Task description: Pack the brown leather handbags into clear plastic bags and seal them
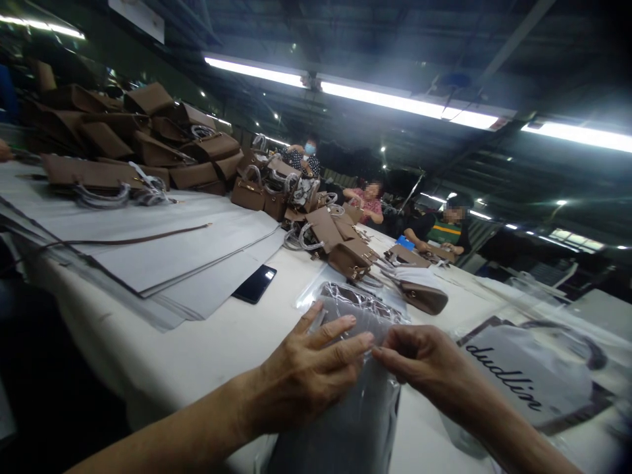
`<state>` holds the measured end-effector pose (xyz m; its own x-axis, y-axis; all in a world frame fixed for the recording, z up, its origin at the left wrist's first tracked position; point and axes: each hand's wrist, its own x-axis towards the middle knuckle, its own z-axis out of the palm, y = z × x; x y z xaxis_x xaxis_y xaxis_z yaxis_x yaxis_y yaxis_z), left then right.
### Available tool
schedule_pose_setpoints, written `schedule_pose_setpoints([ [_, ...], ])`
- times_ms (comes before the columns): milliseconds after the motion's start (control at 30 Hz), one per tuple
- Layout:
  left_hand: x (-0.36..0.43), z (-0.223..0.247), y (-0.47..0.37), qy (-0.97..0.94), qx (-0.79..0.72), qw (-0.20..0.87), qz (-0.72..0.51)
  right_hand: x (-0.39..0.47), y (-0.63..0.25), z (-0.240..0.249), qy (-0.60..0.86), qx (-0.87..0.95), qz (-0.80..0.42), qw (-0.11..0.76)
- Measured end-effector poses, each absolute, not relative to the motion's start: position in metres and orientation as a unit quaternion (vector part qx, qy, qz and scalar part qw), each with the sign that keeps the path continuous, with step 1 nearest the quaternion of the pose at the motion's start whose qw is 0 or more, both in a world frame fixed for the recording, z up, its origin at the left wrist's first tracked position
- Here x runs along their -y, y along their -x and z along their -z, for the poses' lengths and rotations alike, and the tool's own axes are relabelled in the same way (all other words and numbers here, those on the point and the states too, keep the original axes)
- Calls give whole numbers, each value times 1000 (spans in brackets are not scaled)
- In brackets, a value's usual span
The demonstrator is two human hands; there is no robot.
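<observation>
A clear plastic bag lies before me on the table, with a handbag wrapped in greyish sheet inside it; some brown shows through at its far end. My left hand rests flat on the plastic with its fingers spread. Just to its right, my right hand pinches the film at the bag's edge between thumb and fingers. Farther right lies another bagged handbag, its pale cover lettered "dudlin".
Brown handbags are heaped at the back left, more along the middle. Grey sheets and a black phone lie left on the white-covered table. Co-workers sit across it.
</observation>
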<state>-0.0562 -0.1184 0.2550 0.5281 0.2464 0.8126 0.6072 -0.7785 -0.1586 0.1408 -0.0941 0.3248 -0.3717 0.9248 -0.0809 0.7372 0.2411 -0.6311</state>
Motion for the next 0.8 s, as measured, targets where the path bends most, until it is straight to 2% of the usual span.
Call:
schedule_pose_setpoints([
  [267, 120, -258, 48, 861, 261, 242, 364, 97, -154, -328, 580, 685, -415, 146],
  [533, 118, -260, 46, 867, 251, 242, 357, 93, -170, -316, 630, 679, -370, 77],
  [700, 117, -261, 48, 862, 250, 231, 376, 88, -188, -308, 614, 648, -443, 84],
  [800, 117, -261, 47, 862, 244, 216, 388, 92, -195, -314, 619, 684, -367, 118],
])
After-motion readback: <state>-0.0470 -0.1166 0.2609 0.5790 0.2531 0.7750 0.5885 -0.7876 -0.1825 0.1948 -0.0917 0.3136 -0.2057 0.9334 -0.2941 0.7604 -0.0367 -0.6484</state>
